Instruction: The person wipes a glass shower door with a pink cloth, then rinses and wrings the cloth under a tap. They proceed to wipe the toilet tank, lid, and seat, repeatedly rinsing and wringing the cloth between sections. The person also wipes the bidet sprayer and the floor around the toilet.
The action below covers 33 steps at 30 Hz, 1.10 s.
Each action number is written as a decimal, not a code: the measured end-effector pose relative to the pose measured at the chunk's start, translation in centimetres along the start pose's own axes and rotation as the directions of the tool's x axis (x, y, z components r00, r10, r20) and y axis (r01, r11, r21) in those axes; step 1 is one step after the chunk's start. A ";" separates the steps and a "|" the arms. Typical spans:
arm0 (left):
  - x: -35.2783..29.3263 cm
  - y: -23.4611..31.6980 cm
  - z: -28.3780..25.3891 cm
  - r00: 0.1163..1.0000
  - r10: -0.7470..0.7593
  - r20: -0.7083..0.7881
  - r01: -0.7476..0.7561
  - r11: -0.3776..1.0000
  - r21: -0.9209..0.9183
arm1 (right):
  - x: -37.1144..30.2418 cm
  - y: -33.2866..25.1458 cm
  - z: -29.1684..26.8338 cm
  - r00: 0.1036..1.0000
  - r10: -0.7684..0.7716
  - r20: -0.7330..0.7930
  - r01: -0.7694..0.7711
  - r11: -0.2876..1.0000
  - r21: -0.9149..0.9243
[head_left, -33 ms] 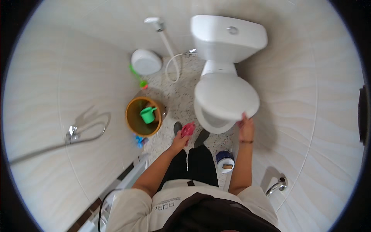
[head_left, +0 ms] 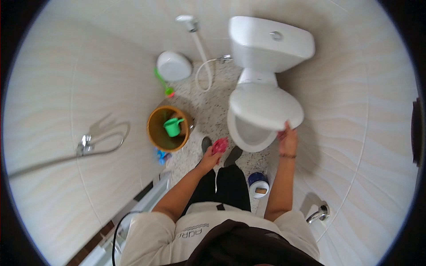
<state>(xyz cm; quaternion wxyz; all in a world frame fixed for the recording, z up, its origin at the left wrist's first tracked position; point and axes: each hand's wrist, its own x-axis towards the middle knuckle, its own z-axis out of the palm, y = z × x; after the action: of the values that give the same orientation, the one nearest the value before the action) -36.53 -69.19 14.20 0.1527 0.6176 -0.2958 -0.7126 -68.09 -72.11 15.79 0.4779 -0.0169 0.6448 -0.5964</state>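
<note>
My right hand (head_left: 287, 138) grips the front edge of the white toilet lid (head_left: 266, 105), fingers closed on its rim. The lid is tilted partly up, and the front of the toilet bowl (head_left: 252, 135) shows below it. I cannot tell whether the seat is lifted with the lid. Left of the bowl, above the floor by my feet, my left hand (head_left: 208, 160) is closed around a bright pink, crumpled-looking thing (head_left: 220, 145). Its exact kind is not clear, and my fingers cover part of it.
An ochre bucket (head_left: 153, 133) with a green mug (head_left: 172, 127) inside stands to the left. Beyond it are a green-handled brush (head_left: 161, 80) and a white wall-side basin (head_left: 174, 66). A blue-and-white tub (head_left: 258, 188) sits near my right leg. A metal fixture (head_left: 317, 213) juts from the right wall.
The toilet lid has come up slightly with my right hand, and more of the bowl shows. My left hand still holds the pink thing. The whole view has shifted a little.
</note>
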 end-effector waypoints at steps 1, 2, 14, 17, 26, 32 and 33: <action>-0.4 0.2 0.0 1.000 -0.021 0.011 0.022 0.999 -0.032 | 0.4 -2.8 3.2 0.998 -0.058 0.024 0.056 0.997 0.061; -0.6 0.7 0.4 0.999 -0.024 0.041 0.026 0.998 -0.062 | 2.5 -4.6 4.5 0.998 -0.062 -0.002 0.062 0.994 0.087; -3.5 -0.2 -1.0 0.999 -0.032 -0.020 0.026 0.966 -0.256 | 13.5 -12.7 16.3 0.991 0.073 -0.110 -0.092 0.979 -0.180; -3.5 -0.8 -1.6 1.000 -0.011 0.010 0.014 0.951 -0.309 | 15.1 -13.3 16.9 0.987 0.079 -0.136 -0.107 0.972 -0.209; -4.8 2.3 -2.2 0.997 0.071 0.008 -0.070 0.994 -0.084 | 15.8 -14.5 18.0 0.991 0.068 -0.112 -0.098 0.950 -0.297; -3.6 4.2 -1.6 0.990 0.133 0.048 -0.114 0.953 -0.282 | 13.8 -14.0 16.6 0.997 0.061 0.056 -0.045 0.964 -0.262; -3.8 5.1 -1.2 0.993 0.116 0.021 -0.104 0.950 -0.294 | 12.5 -13.7 15.7 0.993 0.040 0.109 -0.006 0.957 -0.290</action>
<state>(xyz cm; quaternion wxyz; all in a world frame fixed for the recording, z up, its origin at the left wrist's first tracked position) -35.40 -71.23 20.27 0.2761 0.5571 -0.2240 -0.7505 -72.46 -95.31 21.74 0.5131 -0.1130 0.6969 -0.4882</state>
